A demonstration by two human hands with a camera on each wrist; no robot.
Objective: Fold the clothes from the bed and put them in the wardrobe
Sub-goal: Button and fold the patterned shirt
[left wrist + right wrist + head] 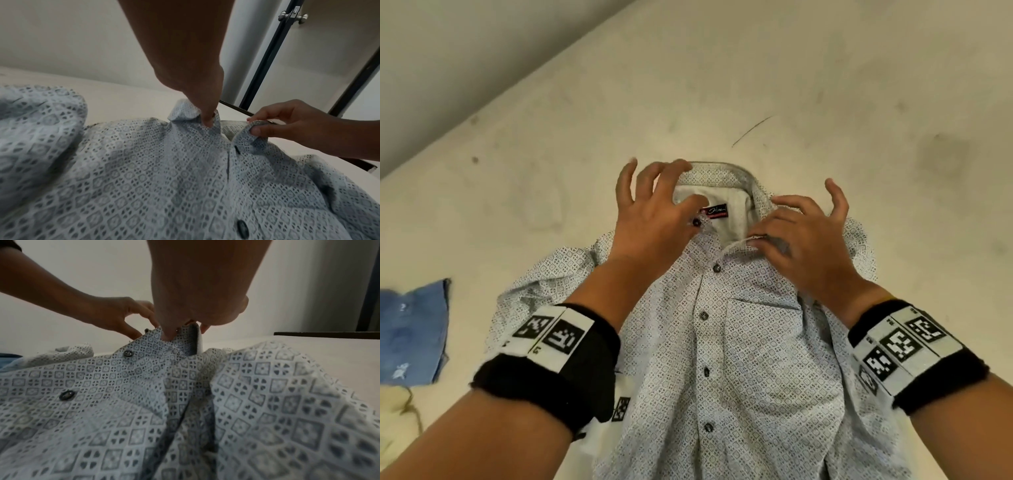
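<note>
The shirt [722, 342] lies front up on the bed [791, 85], not yet folded. The left hand [650, 219] and right hand [801, 240] each pinch a collar end. Folding and the wardrobe remain; jeans [410, 329] wait at the left.

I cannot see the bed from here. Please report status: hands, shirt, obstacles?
Left hand and right hand each pinch the collar of the white patterned button shirt. Shirt flat, unfolded. Blue denim garment beside, apart.

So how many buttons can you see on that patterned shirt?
5. One sits at the collar beside the left hand. Four run down the front of the shirt. More may be hidden below the frame.
</note>
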